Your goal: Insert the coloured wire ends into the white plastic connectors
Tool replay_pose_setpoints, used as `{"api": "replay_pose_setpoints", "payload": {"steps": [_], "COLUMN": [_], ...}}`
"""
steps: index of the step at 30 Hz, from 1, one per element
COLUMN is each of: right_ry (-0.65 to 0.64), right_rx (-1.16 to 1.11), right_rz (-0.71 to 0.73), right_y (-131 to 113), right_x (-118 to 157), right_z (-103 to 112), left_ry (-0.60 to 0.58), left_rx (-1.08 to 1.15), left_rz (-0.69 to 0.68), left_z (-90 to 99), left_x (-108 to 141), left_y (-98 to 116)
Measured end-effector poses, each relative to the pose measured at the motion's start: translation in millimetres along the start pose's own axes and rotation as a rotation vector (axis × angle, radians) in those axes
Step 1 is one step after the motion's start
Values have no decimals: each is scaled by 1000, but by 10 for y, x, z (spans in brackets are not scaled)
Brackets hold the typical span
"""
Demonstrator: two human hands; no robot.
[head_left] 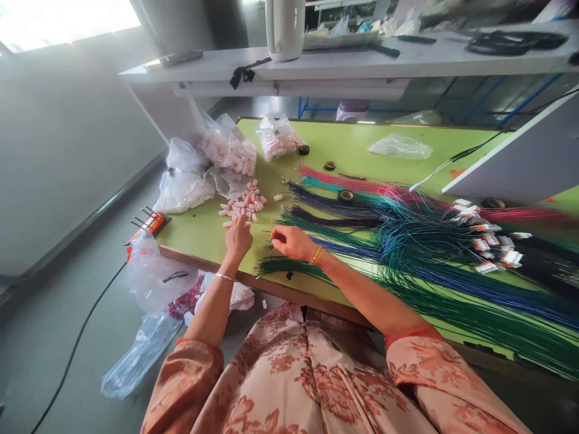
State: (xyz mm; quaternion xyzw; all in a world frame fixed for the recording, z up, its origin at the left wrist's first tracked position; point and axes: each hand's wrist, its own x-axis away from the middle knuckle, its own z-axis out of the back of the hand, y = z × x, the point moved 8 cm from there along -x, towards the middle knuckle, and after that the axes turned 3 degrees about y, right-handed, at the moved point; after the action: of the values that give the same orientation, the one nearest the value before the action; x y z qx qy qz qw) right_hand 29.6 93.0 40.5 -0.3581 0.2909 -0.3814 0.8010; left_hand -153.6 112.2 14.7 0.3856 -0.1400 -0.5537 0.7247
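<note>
At the left of the green worktop, my left hand [238, 238] touches the near edge of a loose pile of small white-and-pink plastic connectors [248, 202], its fingers stretched toward them. I see nothing held in it. My right hand [293, 242] is closed in a pinch over the left ends of the wires, and whatever it grips is too small to make out. Under and beside it run bundles of green wires [316, 229], dark wires [332, 208] and blue wires [344, 247]. One single connector [278, 197] lies apart from the pile.
Bags of connectors [230, 150] and a white plastic bag [183, 184] stand at the left. Wires with connectors fitted [491, 241] lie at the right. Tape rolls [346, 195] sit among the wires. A raised shelf [217, 67] with a white jug [284, 30] spans the back.
</note>
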Motion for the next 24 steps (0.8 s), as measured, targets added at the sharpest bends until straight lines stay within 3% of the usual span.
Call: {"api": "replay_pose_setpoints", "payload": {"steps": [3,6,9,16,24], "right_ry": [45,129,189,315,365], "right_rx": [-108,-211,-268,-150,-64], "right_rz": [-9,-30,-32,-45,-71], "right_y": [-28,-14,-27,-67,-50], "right_x": [-19,63,204,487,600], "right_z": [22,141,267,470,572], "left_ry": [-55,-275,-458,-574,-572], "left_rx": [446,908,1151,1273,1272], "left_rz": [191,366,474,549,511], "left_z": [-39,-232,-373,-561,-657], "left_x": [156,395,640,922,960], "left_y": [-67,41,255,606,723]}}
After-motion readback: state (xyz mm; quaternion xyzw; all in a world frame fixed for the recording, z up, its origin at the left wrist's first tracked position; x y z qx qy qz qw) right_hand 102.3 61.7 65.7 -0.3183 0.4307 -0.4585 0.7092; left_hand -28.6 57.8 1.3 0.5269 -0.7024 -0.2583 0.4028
